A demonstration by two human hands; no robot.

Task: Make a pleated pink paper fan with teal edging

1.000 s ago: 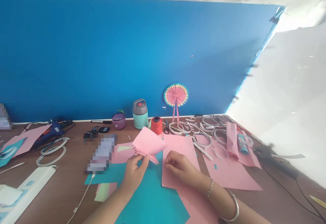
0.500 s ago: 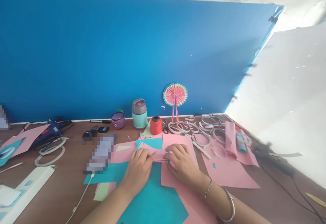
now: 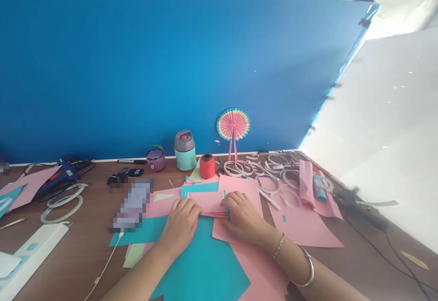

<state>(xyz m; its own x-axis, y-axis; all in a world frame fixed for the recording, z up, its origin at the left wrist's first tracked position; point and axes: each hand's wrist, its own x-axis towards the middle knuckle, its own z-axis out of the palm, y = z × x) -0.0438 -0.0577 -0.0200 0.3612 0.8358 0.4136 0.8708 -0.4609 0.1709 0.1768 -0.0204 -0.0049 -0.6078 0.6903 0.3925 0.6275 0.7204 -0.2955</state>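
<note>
Nearest, at the bottom centre of the frame, a teal sheet (image 3: 201, 264) is lying flat, with pink sheets (image 3: 262, 269) spreading beside it at the lower right. Just beyond, at the centre of the lower half, both hands are working on the folded paper (image 3: 209, 203), a pink strip with teal edging at its right end. The right hand (image 3: 244, 216) is closing on that end, its fingers bending round it; the left hand (image 3: 181, 223) is covering the left end, fingers together, though I cannot tell whether it is pinching or only pressing. Several layers are showing along the near edge, so the folding seems well under way; the strip is lying flat and closed rather than fanning out, so opening and joining look undone. How many folds are remaining, I cannot tell. Farther back, a red spool (image 3: 207, 167) and a bottle (image 3: 185, 159) are standing left of centre, while white rings (image 3: 244, 167) are lying to their right. Farthest off, a round pleated fan (image 3: 233, 124), apparently complete, is standing against the blue board (image 3: 171, 63).
</note>
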